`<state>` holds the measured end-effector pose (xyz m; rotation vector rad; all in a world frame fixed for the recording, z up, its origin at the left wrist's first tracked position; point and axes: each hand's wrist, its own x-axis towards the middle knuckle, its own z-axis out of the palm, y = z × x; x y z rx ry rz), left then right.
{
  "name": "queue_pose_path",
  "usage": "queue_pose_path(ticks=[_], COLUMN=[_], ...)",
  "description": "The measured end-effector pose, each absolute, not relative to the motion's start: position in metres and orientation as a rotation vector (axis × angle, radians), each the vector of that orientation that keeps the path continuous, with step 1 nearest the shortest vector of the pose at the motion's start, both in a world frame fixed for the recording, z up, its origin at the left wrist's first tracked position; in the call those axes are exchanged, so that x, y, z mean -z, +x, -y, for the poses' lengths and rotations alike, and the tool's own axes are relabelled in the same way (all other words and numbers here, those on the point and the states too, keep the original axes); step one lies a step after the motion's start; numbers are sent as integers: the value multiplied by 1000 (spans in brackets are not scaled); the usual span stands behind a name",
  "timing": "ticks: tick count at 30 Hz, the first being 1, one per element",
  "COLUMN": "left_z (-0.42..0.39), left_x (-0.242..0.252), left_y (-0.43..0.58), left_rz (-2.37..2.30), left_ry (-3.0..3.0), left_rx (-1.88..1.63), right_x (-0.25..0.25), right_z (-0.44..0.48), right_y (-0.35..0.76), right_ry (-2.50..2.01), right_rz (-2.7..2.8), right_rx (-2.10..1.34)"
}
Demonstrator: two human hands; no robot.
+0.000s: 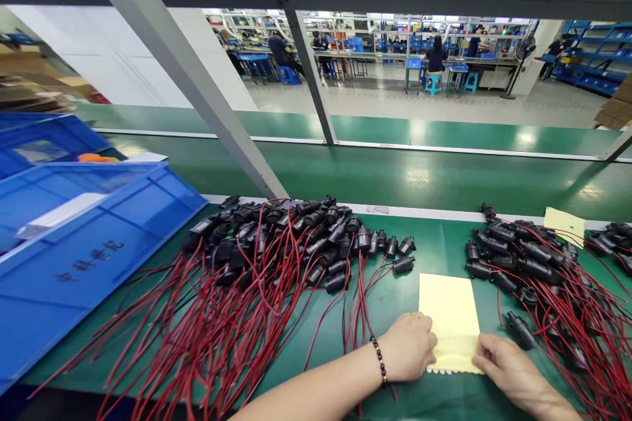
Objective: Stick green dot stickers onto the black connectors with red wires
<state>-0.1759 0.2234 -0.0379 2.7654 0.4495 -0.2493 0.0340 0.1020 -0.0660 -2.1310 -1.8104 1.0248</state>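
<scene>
A pale yellow sheet (pixel 448 316) lies flat on the green bench (pixel 434 247) in front of me. My left hand (pixel 407 346), with a bead bracelet on its wrist, pinches the sheet's lower left edge. My right hand (pixel 503 360) holds the lower right edge. A large pile of black connectors with red wires (pixel 276 243) spreads to the left of the sheet. A second pile of the same black connectors (pixel 523 260) lies to its right, red wires trailing toward me.
Blue plastic bins (pixel 93 237) stand at the left. A smaller yellow sheet (pixel 564 224) rests at the far right. A grey slanted frame post (pixel 197 92) crosses ahead, beyond it a green conveyor (pixel 419 171) and seated people at distant benches.
</scene>
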Motion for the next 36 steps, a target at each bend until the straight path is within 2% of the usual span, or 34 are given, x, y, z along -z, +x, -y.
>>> queue_pose_path(ticks=[6,9,13,18,30,36], left_z=[-230,-239,-249,-259,-292,-261], left_x=[34,18,-18,-42,15,28], left_y=[-181,-186,-190,-180,-182,-194], left_rz=[-433,-432,-455,-508,-904,-861], left_ry=[2672,2508,2097,1489,1288,1299], left_rx=[186,139,59,-26,-410,-253], right_x=[66,59,25,-14,35,28], right_z=[-98,-91,-81,-87,-167,-176], right_y=[37,40,47,56,72,76], right_ry=[-2042,-1913,-1724,-1509,-1675,-1737], right_rz=[1714,1501,1149,963,852,882], right_rx=[-1087,-1276,-1517,-1531,-1351,-1264])
